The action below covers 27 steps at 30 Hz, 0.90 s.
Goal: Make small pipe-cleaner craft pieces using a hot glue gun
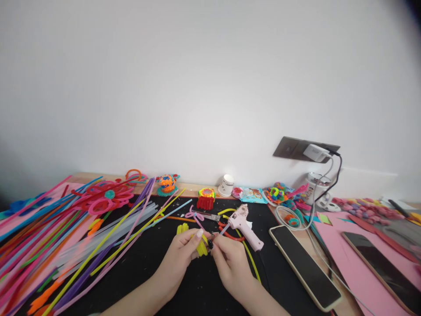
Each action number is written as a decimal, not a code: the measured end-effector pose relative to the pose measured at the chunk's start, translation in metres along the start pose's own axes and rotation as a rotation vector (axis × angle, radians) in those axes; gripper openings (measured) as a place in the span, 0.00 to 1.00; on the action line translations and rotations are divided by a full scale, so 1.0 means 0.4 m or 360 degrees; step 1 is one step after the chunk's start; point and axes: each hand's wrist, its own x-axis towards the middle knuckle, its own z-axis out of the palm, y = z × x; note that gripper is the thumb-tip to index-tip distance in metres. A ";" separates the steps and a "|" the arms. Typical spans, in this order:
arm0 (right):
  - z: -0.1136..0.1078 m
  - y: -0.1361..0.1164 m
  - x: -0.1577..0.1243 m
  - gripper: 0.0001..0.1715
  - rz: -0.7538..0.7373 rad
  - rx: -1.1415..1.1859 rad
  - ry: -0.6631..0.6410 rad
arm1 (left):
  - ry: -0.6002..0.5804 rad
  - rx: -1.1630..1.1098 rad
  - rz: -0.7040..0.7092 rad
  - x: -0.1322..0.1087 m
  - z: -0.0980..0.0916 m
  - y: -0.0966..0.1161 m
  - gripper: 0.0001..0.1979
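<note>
My left hand (179, 252) is closed around a folded bundle of yellow pipe cleaners (201, 246), its thumb pressed on the top. My right hand (232, 263) is closed in a pinch right beside the bundle. A small black spot (210, 244) shows at its fingertips; whether it is a nail or a small piece I cannot tell. Just beyond the right hand lies a pink hot glue gun (245, 226) with a pale stick pointing toward the fingers. Behind the hands are a pink pipe cleaner bow (194, 214), scissors (213, 217) and red-handled pliers (232, 235).
Many loose pipe cleaners (108, 254) spread over the left of the black mat (197, 289). Fuzzy figures (167, 184) and a paper cup (226, 185) line the wall. Two phones, one pale-edged (304, 265), lie right, near a white cable (309, 227), mug (317, 188) and pink sheets (342, 245).
</note>
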 end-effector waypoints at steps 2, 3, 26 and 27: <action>0.005 0.008 0.000 0.17 -0.0034 -0.0051 -0.0042 | -0.0020 -0.0196 -0.0058 0.000 0.003 -0.002 0.14; 0.007 0.011 0.000 0.16 -0.0046 -0.0075 -0.0068 | -0.0016 -0.0260 -0.0081 0.000 0.005 -0.001 0.14; -0.010 0.014 0.017 0.26 0.0658 0.1551 -0.0428 | -0.0153 0.0978 0.0533 -0.006 -0.031 0.075 0.18; -0.012 0.014 0.017 0.26 0.0718 0.1623 -0.0459 | -0.0232 0.1101 0.0582 -0.008 -0.032 0.082 0.17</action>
